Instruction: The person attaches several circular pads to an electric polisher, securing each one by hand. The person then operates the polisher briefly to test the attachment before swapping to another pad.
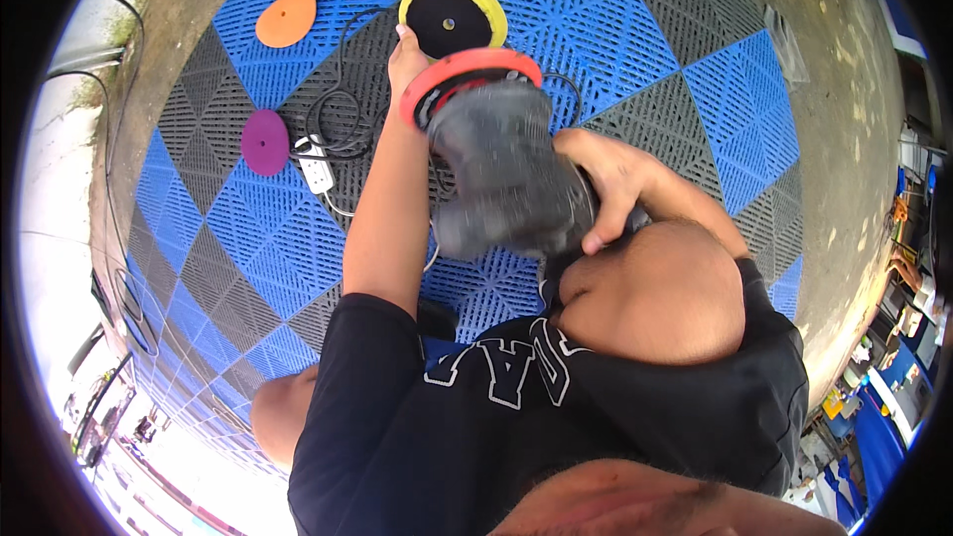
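Now | left hand (pixel 405 60) on red pad (pixel 467 69) | right hand (pixel 606 184) gripping polisher (pixel 506 169)

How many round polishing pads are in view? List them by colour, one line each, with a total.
Orange flat foam pad on the floor tiles: 1
Purple flat foam pad on the floor tiles: 1
Yellow-rimmed black foam pad on the floor tiles: 1
Red-orange foam pad on the grey handheld polishing machine: 1
Total: 4
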Available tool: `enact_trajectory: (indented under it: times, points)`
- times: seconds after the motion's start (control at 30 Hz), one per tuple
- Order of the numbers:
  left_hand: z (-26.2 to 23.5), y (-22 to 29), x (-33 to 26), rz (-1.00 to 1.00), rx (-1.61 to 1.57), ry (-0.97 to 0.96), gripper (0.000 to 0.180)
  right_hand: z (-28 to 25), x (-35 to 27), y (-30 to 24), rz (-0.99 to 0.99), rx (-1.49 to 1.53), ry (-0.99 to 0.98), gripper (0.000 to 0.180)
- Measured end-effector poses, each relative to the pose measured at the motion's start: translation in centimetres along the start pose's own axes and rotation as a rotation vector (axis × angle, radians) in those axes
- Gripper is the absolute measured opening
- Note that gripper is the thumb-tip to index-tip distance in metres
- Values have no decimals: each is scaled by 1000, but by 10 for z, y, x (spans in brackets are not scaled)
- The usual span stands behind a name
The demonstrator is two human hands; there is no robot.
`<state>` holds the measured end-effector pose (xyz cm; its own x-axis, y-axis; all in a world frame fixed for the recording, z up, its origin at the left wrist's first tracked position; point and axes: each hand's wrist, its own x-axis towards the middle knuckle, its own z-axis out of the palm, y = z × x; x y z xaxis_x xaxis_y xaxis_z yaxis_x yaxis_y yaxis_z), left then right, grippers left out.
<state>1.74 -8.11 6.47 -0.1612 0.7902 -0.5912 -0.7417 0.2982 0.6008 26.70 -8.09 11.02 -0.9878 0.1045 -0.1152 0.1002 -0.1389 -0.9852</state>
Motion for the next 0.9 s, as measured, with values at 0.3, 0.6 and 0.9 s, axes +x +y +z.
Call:
enact_trajectory:
  times: [0.3, 0.6, 0.9]
  points:
    - [-106, -36, 56, 299, 687, 48, 47, -19, -39, 33, -112, 421, 557, 117]
    - [-108, -26, 5, 460, 1705, -497, 40, -22, -44, 30, -156, 631, 591, 113]
    - [-87, -76, -30, 630, 1935, -494, 68, -22, -38, 44, -152, 595, 596, 109]
